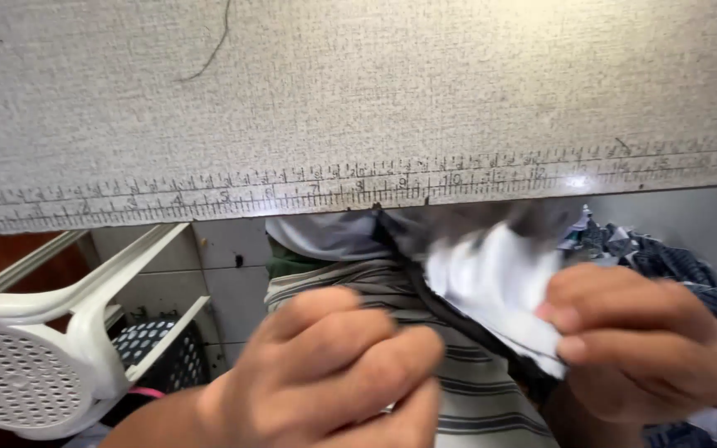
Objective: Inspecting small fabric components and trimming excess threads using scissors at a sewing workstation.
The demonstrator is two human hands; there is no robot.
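Hands worked a soft cloth below the table edge.
Right hand pinched its white corner; left hand was curled, grip unclear. It looked light, limp, best held by its dark edge.

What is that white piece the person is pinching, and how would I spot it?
Start at the grey table with ruler marks along its near edge. Just below that edge, the right hand pinches a white piece of fabric, with the left hand close beside it. It is plain white with a dark edge, unlike the striped cloth under it and the dark patterned fabric to the right.
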